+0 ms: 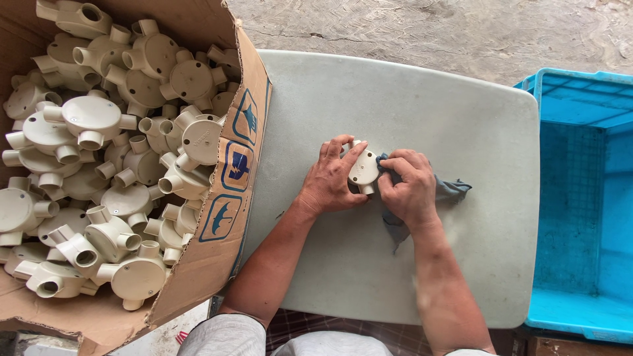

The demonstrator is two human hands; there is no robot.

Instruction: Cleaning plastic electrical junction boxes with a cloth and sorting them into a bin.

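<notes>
Mid-surface, our left hand grips the cream round plastic junction box steady while our right hand, closed on a grey-blue cloth, should rub firmly around its spouts.

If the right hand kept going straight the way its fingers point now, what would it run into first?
The right hand points up and to the left and holds a grey-blue cloth. First in that line is the cream round junction box it already touches, held by the left hand. Beyond lies bare table.

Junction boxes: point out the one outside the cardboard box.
The cream junction box on the table, held between left hand and right hand; the others fill the cardboard box.
</notes>
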